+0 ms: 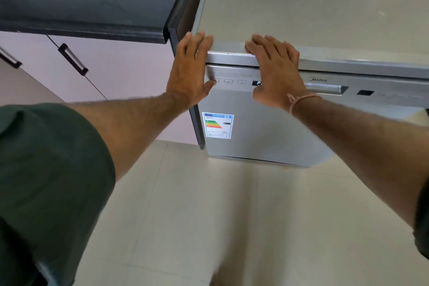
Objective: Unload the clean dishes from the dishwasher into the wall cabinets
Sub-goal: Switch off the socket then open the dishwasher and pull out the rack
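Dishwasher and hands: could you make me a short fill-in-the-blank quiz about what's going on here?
1. The dishwasher door is ___.
2. The left hand touches a button on the control panel with its ___.
3. The right hand wears a thin band around its ___.
4. The colourful energy label sits ___ the control panel.
Missing words: closed; thumb; wrist; below.

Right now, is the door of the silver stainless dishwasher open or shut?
Shut. The silver dishwasher door stands upright, a thin seam under the beige top. The left hand and right hand lie flat over that edge.
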